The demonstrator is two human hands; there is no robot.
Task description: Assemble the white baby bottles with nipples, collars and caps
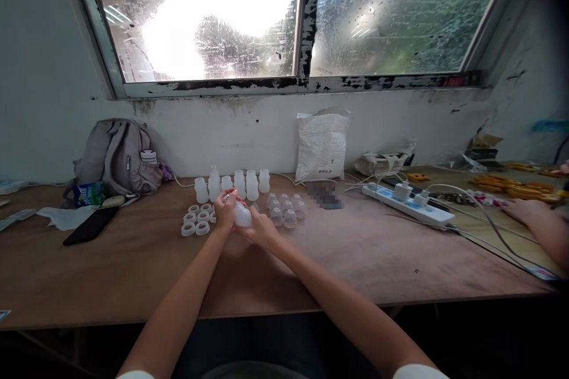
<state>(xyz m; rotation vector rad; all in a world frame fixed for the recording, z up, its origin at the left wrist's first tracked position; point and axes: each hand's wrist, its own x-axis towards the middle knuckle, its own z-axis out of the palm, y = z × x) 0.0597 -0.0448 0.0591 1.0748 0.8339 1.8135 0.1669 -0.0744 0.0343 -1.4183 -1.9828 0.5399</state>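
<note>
A translucent white bottle (242,215) is held between my two hands above the table. My left hand (226,208) wraps round its upper left side, and my right hand (261,227) grips its lower right side. Behind them, several white bottles (252,185) stand in a row. Several translucent rings (202,228) lie left of my hands. To the right, several clear cups or caps (289,218) are grouped together. Parts of the held bottle are hidden by my fingers.
A grey backpack (113,157), black phone (91,225) and green packet are at the left. Behind are a white bag (322,145) and cables; a power strip (406,204) lies right. Another person's hand (524,211) rests near yellow items at the far right.
</note>
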